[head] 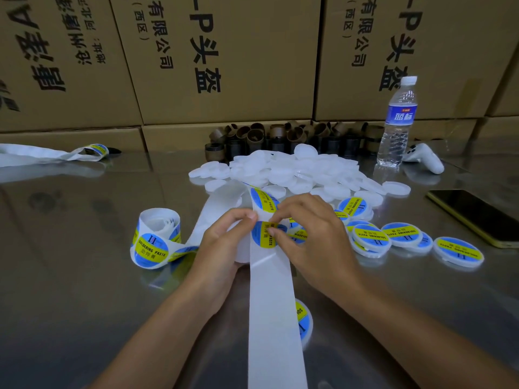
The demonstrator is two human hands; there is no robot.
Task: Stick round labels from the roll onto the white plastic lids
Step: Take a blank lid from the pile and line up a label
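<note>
My left hand (224,242) grips the white backing strip (273,318) and, under it, what looks like a white lid. My right hand (306,234) pinches the edge of a round blue-and-yellow label (264,234) on that strip. The label roll (154,237) stands to the left on the table. A heap of plain white lids (295,172) lies behind my hands. Several labelled lids (401,234) lie to the right, and one labelled lid (304,321) shows beside the hanging strip.
The shiny metal table (84,276) carries a water bottle (397,122), a white controller (424,157) and a phone (477,217) at the right. Brown cardboard cores (280,138) stand behind the lids. Used backing strip (56,154) lies far left. Cartons (224,51) wall off the back.
</note>
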